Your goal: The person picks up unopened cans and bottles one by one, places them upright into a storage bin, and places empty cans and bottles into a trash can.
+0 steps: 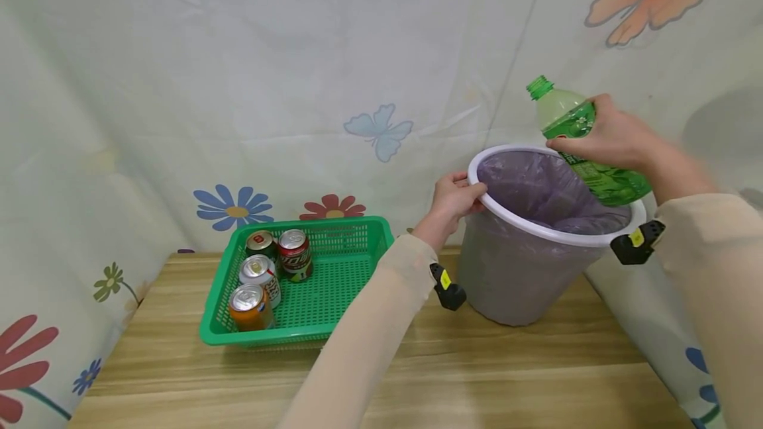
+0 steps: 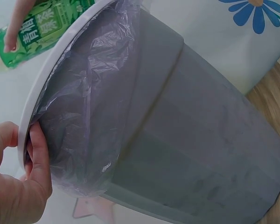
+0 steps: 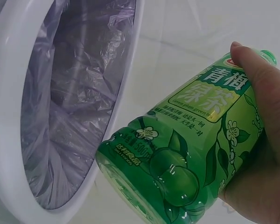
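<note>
A green tea bottle (image 1: 602,177) with no cap on its neck is tilted above the right side of the trash can (image 1: 512,283). My right hand (image 1: 620,134) grips it round the middle, its base pointing down toward the can's opening. In the right wrist view the bottle (image 3: 191,140) has a green label and stands close to the white rim (image 3: 4,107). My left hand (image 1: 456,197) pinches the left part of that rim, thumb on one side and fingers on the other. A thin purple bag (image 2: 84,102) lines the can and folds over its edge.
Left of the can, a green plastic basket (image 1: 298,334) stands on the wooden table (image 1: 489,376). Several drink cans, among them an orange one (image 1: 250,310) and a red one (image 1: 295,257), stand at its left side. A printed curtain (image 1: 268,85) hangs behind.
</note>
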Demonstrator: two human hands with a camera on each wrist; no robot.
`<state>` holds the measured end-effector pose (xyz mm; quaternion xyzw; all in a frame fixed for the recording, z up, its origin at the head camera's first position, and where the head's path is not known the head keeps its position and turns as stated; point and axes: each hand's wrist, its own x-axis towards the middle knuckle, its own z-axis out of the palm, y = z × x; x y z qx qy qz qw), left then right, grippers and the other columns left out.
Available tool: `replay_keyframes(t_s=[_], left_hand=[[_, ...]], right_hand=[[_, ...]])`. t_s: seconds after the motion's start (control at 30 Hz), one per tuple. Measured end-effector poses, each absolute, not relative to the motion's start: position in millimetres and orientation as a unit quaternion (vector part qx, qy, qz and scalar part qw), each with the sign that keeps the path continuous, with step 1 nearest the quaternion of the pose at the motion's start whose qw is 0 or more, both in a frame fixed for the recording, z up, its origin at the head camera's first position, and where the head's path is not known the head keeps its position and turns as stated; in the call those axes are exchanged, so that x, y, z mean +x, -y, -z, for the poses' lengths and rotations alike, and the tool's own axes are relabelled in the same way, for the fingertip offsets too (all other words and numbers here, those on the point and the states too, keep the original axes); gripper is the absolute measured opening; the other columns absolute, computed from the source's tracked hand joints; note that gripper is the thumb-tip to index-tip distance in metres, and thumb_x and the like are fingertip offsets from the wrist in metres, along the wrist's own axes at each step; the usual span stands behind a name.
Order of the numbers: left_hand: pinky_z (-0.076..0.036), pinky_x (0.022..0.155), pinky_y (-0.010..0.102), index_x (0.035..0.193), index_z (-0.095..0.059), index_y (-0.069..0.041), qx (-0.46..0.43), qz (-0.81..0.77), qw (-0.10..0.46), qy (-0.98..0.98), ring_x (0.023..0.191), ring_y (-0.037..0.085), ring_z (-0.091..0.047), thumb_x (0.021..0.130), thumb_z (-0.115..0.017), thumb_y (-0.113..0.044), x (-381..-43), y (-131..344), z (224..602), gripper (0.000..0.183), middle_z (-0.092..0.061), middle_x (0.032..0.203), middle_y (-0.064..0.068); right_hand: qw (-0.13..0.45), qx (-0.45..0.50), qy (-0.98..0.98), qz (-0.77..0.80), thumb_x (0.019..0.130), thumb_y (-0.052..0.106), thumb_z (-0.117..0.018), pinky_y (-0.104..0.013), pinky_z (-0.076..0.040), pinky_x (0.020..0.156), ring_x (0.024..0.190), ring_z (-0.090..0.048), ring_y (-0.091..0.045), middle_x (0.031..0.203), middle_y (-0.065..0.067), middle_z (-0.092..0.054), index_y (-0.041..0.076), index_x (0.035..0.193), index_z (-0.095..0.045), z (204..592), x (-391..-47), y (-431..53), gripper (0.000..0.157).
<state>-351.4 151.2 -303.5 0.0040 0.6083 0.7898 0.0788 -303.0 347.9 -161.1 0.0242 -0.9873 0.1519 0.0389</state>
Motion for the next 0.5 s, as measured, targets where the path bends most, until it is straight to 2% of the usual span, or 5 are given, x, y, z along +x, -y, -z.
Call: replay_keyframes(t_s=[0.5], left_hand=[[-0.056, 0.06, 0.03, 0.119, -0.051, -0.001, 0.009, -0.794, 0.08, -0.603, 0.057, 0.015, -0.059, 0.079, -0.066, -0.001, -349.6, -151.2, 301.7, 0.043, -0.067, 0.092, 0.009]], right_hand=[[0.047, 0.031, 0.987, -0.149, 0.081, 0.06, -0.055, -0.06, -0.036, 0.08, 0.108, -0.038, -0.055, 0.125, -0.042, -0.034, -0.003, 0.142, 0.0, 158.2, -313.1, -334.9, 0.103]])
